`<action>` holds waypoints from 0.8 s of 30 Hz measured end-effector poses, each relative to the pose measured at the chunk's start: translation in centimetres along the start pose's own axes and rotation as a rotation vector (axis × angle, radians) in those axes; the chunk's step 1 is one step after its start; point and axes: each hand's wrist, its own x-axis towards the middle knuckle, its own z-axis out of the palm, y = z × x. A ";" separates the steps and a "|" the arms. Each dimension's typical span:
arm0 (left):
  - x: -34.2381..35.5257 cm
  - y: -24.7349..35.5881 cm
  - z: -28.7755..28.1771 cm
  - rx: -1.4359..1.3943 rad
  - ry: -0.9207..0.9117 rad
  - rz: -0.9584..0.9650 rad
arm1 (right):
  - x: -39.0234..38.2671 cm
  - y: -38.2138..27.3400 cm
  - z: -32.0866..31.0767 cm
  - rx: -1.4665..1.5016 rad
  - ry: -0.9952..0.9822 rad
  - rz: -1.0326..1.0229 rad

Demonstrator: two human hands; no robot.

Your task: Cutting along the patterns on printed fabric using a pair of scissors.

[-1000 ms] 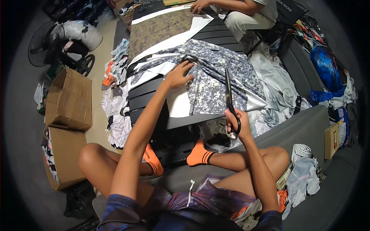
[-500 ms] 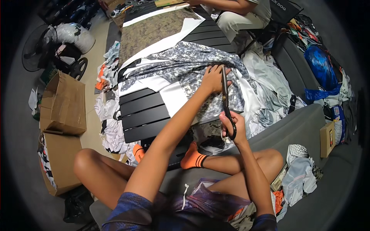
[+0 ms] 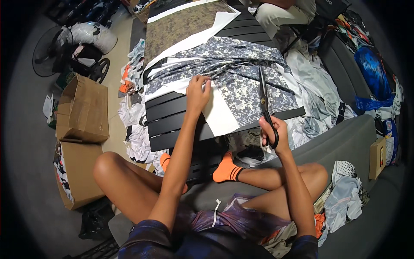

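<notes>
My right hand [image 3: 276, 133] grips black-handled scissors [image 3: 264, 101] by the finger loops. Their long blades look closed and point away from me over the fabric. On the black slatted table [image 3: 166, 123] lies grey-and-white digital camouflage fabric [image 3: 248, 97] with white margins, bunched into folds at its middle. Its near right part is spread flatter. At the fabric's white edge on the left rests my left hand [image 3: 198, 95], thumb apart from the bent fingers. Whether the fingertips pinch any cloth cannot be made out.
Brown-green camouflage fabric [image 3: 185, 32] covers the table's far end. A seated person's light trousers [image 3: 280, 19] show beyond it. Cardboard boxes [image 3: 82, 108] and a fan [image 3: 47, 52] stand at left. Pale cloth [image 3: 312, 82] heaps at right beside the grey sofa [image 3: 323, 134].
My left hand has moved left, off the bunched middle to the white edge. The near right fabric now lies flatter. The scissors remain in my right hand, and the whole view has shifted slightly.
</notes>
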 end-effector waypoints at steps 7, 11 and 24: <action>3.2 -3.8 0.1 0.210 0.075 0.121 | -0.3 1.6 0.8 -0.226 -0.065 0.055; 5.0 -7.1 0.2 0.333 0.051 0.151 | -0.1 2.8 1.0 -0.340 -0.053 0.119; 11.5 -8.9 -1.2 0.508 -0.154 -0.041 | -0.2 3.0 0.7 -0.415 -0.096 0.184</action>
